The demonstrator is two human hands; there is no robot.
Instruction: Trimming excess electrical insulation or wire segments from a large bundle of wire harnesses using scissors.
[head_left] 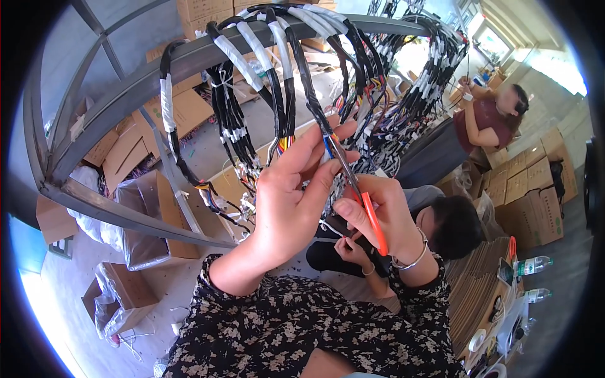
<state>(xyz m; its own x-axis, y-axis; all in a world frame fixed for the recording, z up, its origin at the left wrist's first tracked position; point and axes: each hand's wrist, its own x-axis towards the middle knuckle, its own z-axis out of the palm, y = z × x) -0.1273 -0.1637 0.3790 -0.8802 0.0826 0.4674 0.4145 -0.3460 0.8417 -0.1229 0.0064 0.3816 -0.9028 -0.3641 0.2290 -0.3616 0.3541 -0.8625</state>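
My left hand (287, 201) pinched a black taped wire bundle (312, 94) between closed fingers, just above the blades. My right hand (378, 211) gripped orange-handled scissors (359, 195). I judged the cut wanted the bundle held taut, blades clear of my fingertips. The blade tips were hidden among the wires.
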